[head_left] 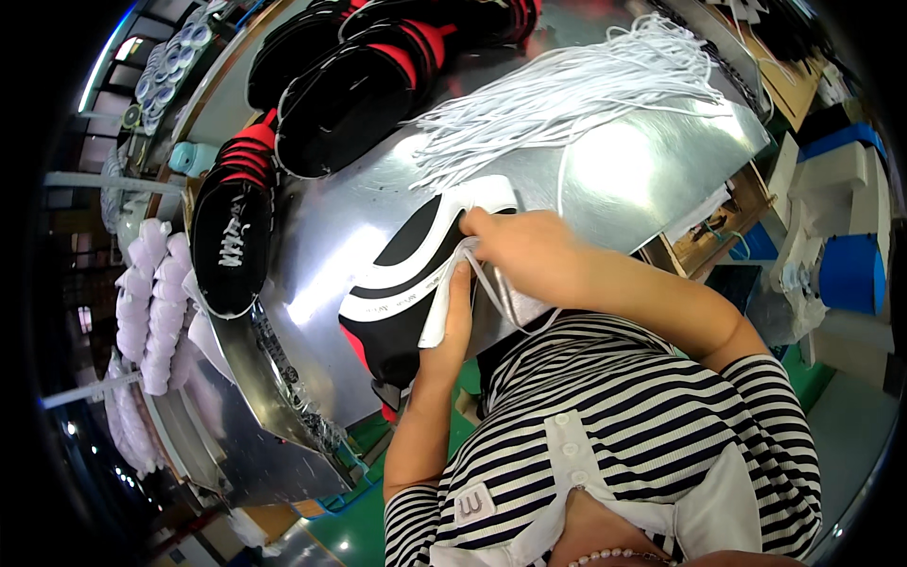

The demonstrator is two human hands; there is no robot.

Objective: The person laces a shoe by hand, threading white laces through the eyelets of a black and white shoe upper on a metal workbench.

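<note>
On the table, laces are lying far right, grouped shoes far left and a lone shoe along the left edge, while a held shoe is occupying the near middle, before the laces.

Black-and-white shoe, red-patched, slants just left of centre; white lace loops at its right.
</note>
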